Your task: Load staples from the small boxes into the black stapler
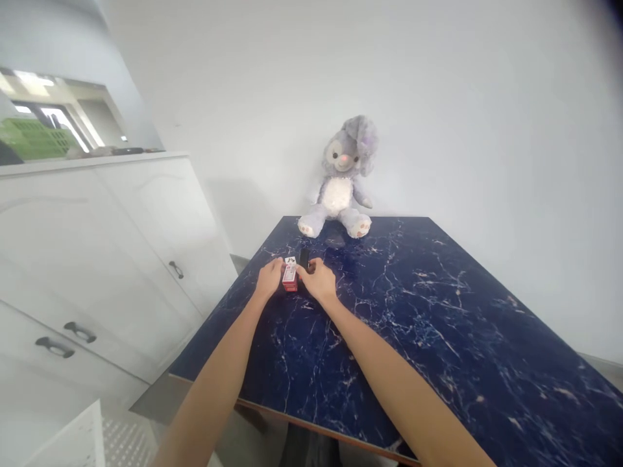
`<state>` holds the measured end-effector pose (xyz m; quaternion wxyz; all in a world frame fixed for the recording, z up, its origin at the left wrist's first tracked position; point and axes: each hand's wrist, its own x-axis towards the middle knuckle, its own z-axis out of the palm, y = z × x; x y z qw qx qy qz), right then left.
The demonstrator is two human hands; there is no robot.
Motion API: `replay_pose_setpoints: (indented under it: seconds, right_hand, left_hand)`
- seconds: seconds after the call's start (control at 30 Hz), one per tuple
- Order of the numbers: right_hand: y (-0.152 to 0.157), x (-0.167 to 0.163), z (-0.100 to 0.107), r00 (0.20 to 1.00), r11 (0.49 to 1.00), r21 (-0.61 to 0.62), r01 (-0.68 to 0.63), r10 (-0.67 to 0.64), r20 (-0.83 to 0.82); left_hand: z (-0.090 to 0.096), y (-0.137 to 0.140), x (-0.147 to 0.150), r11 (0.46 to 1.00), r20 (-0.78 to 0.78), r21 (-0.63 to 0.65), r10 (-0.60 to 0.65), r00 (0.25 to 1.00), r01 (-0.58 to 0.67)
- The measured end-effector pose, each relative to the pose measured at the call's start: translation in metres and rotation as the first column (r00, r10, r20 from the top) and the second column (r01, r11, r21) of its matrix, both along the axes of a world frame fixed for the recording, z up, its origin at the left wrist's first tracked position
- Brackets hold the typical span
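Note:
A small red-and-white box (290,276) stands on the dark blue marbled table between my hands. My left hand (269,279) is closed against the box's left side, its fingertips at the upper edge. On the other side, my right hand (320,280) has its thumb near the box's right edge. A slim black object (304,257) shows between that thumb and the curled fingers, right beside the box. Its kind is too small to make out, and its lower part is hidden by my right hand.
A grey-purple plush toy (338,194) sits at the table's (438,311) far edge against the white wall. White cabinets (97,246) with dark handles stand to the left. A white perforated basket (92,434) is on the floor at lower left.

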<state>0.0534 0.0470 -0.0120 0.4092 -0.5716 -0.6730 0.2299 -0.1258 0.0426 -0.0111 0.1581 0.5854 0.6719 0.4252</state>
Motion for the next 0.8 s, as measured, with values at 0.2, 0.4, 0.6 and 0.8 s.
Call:
replay_pose_setpoints:
  seconds: [0.2,0.4,0.6,0.8]
  right_hand:
    - [0.004,0.008,-0.004,0.999,0.999,-0.031,-0.012,0.011,-0.032]
    - [0.004,0.007,-0.003,1.0,1.0,-0.026,-0.002,0.003,0.023]
    - [0.003,0.008,-0.002,0.999,1.0,-0.022,0.002,-0.001,0.038]
    - [0.001,0.011,-0.002,0.999,0.999,-0.006,-0.038,0.038,0.031]
  left_hand:
    - [0.016,-0.01,0.009,0.989,-0.214,-0.142,-0.07,0.974,0.039]
    - [0.024,-0.015,0.016,0.98,-0.363,-0.196,-0.051,0.93,-0.023]
    - [0.016,-0.011,0.019,0.974,-0.194,-0.212,-0.119,0.974,0.076]
    - [0.012,-0.007,0.011,0.978,-0.099,-0.175,-0.136,0.986,0.117]
